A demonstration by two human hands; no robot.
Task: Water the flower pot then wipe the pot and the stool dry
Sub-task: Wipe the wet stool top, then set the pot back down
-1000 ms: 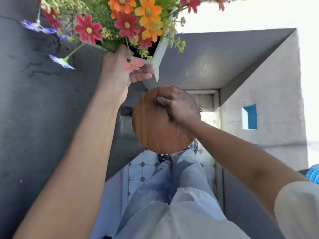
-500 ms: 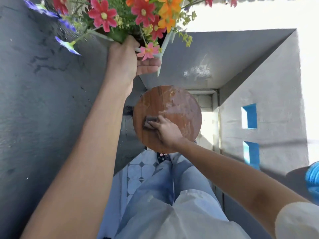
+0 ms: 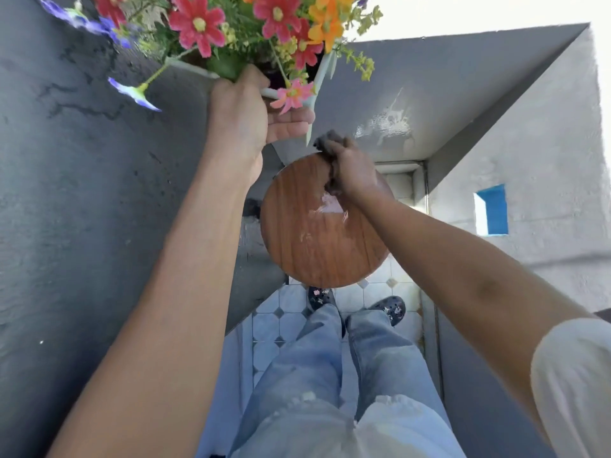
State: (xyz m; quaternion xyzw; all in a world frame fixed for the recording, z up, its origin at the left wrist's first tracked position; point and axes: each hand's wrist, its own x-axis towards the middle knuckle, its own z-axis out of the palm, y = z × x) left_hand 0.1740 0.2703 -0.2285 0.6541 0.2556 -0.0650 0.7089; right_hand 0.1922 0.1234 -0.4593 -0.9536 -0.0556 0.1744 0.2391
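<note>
Two hands work here, the left hand (image 3: 244,120) gripping the rim of one flower pot (image 3: 322,72) held up above and left of one round wooden stool (image 3: 322,233), while the right hand (image 3: 350,170) clutches one dark cloth (image 3: 327,142) at the stool's far edge, just below the pot.

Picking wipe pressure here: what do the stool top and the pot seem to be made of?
Stool top: looks like wood or wood-look laminate, brown grain lines, smooth with shiny wet patches. Flower pot: pale, thin, smooth rim, probably plastic, though mostly hidden by flowers and the left hand. The right hand grips a dark cloth.
</note>
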